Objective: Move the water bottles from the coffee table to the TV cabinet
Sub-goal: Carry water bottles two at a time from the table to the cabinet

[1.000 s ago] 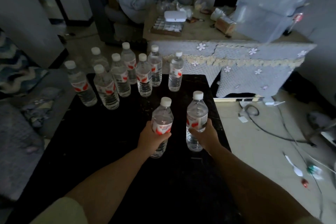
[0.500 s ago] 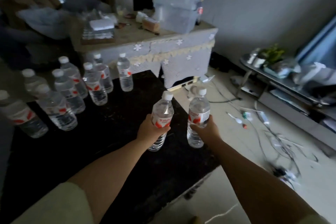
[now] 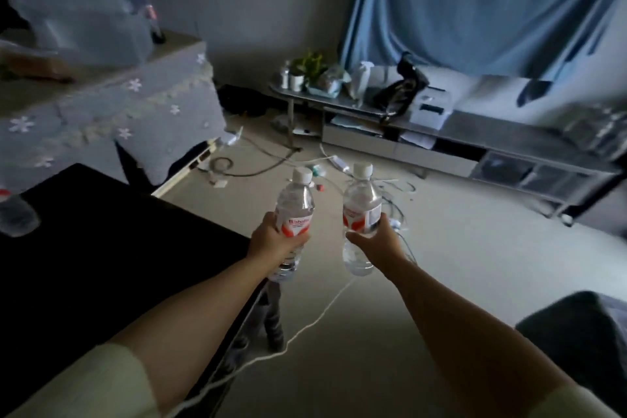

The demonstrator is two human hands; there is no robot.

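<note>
Head view, both arms stretched forward over the floor (image 3: 441, 265). The curtain (image 3: 475, 3) hangs at upper right; below it the cabinet (image 3: 509, 132) runs along the far wall, its right end cut off by the frame edge and blurred. The black worktop (image 3: 101, 248) fills the lower left, its surface too dark to show detail. A cloth-covered table (image 3: 112, 112) stands behind it at upper left, smeared by motion. Clutter on the cabinet includes a plant (image 3: 310, 63); the other items there are hard to make out. Cables (image 3: 258, 170) trail across the floor between worktop and cabinet.

The left hand (image 3: 271, 243) is held near the worktop's right edge, its grip curled round the label of the left bottle (image 3: 294, 210), thumb across the front. The bottle stands upright, its cap above the hand and its base showing below the hand. The right hand (image 3: 380, 243) is over bare floor, its grip wrapped round the right bottle (image 3: 360, 207) from behind, so the fingers are mostly hidden by the bottle. That bottle is also upright, cap up, its base below the hand. The two bottles are near each other but apart, both well short of the cabinet. One more bottle (image 3: 15, 214) on the worktop is cut off at the left edge.
</note>
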